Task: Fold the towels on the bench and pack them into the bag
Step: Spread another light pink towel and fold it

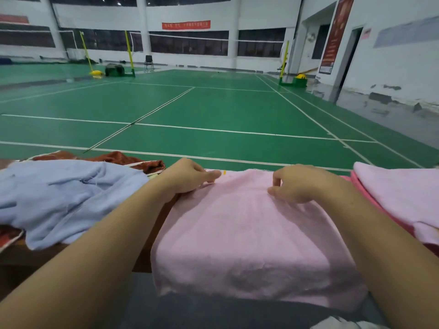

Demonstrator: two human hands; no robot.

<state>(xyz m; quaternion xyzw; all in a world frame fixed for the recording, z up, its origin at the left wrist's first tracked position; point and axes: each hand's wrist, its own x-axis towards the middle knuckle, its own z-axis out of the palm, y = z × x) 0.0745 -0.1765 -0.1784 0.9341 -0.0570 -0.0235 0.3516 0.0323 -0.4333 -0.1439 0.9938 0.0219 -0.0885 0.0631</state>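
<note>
1. Head view: pink towel (249,233) spread across the desk (142,262), near edge hanging over the front, long axis running away from the body
2. Left hand (187,178) at the far left corner, grip pinched on the towel's edge; right hand (301,184) at the far right, grip pinching a ridge of cloth
3. Both hands equally near the far edge; likely next a fold of that edge back toward the near one
4. Unfolded blue towel (61,200) heaped left, folded pink stack (403,193) right; bag not identifiable
</note>
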